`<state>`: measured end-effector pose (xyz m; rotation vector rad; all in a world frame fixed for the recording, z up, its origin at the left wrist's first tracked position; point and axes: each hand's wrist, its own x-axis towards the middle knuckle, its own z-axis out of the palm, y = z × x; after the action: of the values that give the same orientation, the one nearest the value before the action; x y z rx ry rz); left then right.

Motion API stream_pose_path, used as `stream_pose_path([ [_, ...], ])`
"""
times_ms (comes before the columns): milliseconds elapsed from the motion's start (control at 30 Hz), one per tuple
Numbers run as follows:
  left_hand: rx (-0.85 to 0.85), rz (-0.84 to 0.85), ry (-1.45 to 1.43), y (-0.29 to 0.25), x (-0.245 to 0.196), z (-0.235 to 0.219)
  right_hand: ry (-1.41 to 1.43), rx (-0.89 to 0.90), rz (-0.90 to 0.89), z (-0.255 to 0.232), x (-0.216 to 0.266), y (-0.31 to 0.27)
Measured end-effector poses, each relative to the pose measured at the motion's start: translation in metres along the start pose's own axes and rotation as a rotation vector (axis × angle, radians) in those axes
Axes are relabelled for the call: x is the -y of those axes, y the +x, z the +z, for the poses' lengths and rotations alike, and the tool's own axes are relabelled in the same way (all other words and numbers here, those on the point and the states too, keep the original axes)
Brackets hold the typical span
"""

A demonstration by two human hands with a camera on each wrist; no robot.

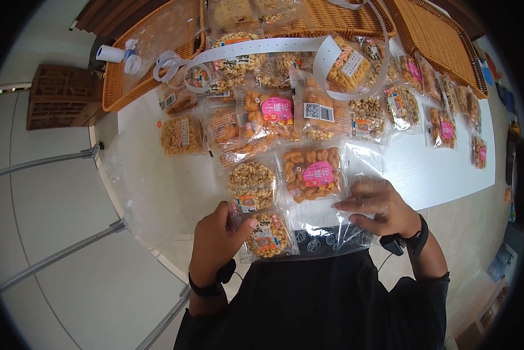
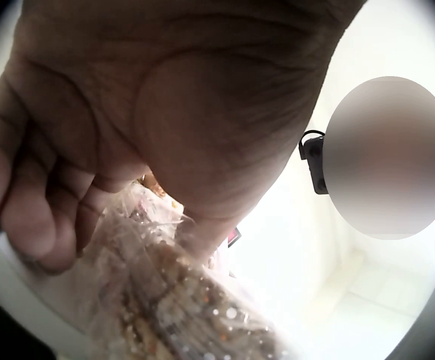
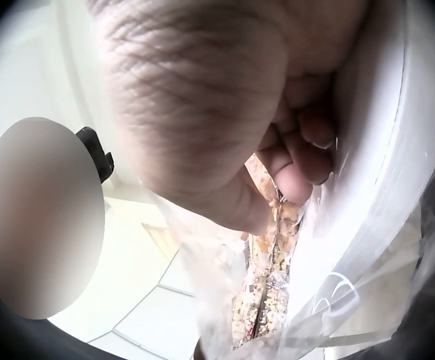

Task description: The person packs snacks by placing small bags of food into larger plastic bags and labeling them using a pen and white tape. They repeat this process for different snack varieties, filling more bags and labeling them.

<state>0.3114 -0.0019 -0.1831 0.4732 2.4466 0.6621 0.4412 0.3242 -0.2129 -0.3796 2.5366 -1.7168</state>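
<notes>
I have the left hand [image 1: 216, 238] pinching the lower nut pack [image 1: 272, 234] by the near edge of the bench [image 1: 448, 172]; I can't tell whether the right hand [image 1: 383, 205] grips the clear bag [image 1: 355, 236], so a loosened left pinch could drop the pack

a white table [image 1: 413, 175] bears bagged snacks [image 1: 317, 173] and wicker baskets [image 1: 440, 49].

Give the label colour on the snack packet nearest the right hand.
The label is pink, clearest in the head view.
</notes>
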Motion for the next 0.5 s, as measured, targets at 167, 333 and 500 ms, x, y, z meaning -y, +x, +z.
stream_pose_path([
  [167, 0.006, 0.000, -0.001, -0.0002, -0.0007, -0.0007, -0.005, -0.009, 0.054, 0.0000, 0.0016, 0.0001],
  [333, 0.000, 0.011, 0.010, -0.0007, -0.0012, -0.0003, 0.072, -0.021, -0.006, -0.0007, -0.0040, -0.0026],
  [500, -0.012, 0.038, 0.015, -0.0007, -0.0001, 0.0006, 0.055, -0.039, 0.094, -0.0011, 0.0000, -0.0035],
])
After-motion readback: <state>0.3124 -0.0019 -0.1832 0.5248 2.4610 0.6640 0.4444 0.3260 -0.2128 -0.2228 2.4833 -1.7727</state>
